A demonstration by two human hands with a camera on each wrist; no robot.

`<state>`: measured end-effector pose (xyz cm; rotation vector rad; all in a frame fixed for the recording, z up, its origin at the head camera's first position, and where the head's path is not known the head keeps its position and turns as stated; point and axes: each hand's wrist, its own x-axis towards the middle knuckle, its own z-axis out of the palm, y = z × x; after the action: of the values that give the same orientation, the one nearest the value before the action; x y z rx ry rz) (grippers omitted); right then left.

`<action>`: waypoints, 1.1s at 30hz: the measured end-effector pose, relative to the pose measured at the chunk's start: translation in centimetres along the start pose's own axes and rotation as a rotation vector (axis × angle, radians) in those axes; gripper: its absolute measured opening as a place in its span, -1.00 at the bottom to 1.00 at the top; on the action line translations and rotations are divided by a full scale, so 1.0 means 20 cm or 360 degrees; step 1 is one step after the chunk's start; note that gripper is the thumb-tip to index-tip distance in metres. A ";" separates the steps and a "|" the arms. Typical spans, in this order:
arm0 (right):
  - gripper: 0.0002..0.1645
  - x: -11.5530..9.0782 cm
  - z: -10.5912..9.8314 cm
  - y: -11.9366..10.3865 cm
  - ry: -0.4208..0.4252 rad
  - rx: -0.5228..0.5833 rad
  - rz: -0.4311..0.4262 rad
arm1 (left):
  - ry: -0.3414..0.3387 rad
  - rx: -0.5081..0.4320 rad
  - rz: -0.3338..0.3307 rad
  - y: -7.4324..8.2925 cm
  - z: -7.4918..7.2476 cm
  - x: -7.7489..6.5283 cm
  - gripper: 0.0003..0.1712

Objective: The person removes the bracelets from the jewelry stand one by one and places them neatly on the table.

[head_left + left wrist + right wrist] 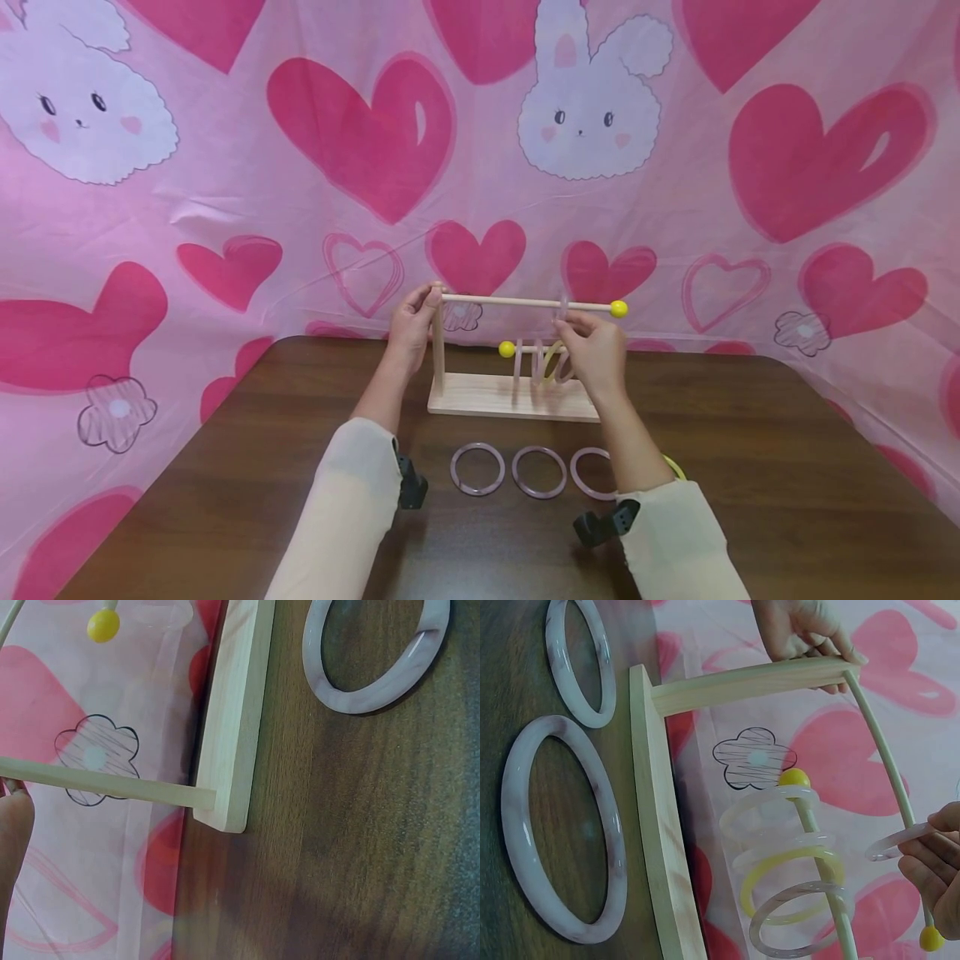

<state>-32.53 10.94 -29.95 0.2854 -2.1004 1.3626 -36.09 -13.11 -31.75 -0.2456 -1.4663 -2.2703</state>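
Note:
A wooden bangle stand (487, 396) has an upper rod (510, 300) and a lower rod (826, 881), each ending in a yellow ball. My left hand (412, 325) grips the top of the stand's left upright, as the right wrist view also shows. With thumb and fingers my right hand (596, 346) pinches a pale purple bangle (900, 841), which encircles the upper rod near its ball end. Several bangles hang on the lower rod, among them a yellow bangle (754, 889) and a marbled bangle (761, 930).
On the brown table (300, 500), a row of pale purple bangles (477, 493) lies in front of the stand. A yellow bangle (675, 467) is partly hidden by my right forearm. Behind the table hangs a pink cloth (480, 196) with hearts and rabbits.

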 end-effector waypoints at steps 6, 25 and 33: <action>-0.80 0.00 0.00 0.01 0.0029 -0.0019 -0.0007 | 0.0013 -0.0004 -0.0019 0.01 0.00 0.00 -0.85; -0.82 0.01 -0.04 0.04 0.0128 0.0007 0.0026 | 0.0029 -0.0002 -0.0028 0.00 0.00 0.00 -0.86; -0.78 0.02 -0.07 0.05 0.0133 0.0009 0.0101 | 0.0025 0.0002 -0.0014 0.00 0.01 0.00 -0.86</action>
<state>-32.88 12.64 -30.04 0.1624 -2.0525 1.3931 -36.04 -13.01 -31.68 -0.2212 -1.4636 -2.2729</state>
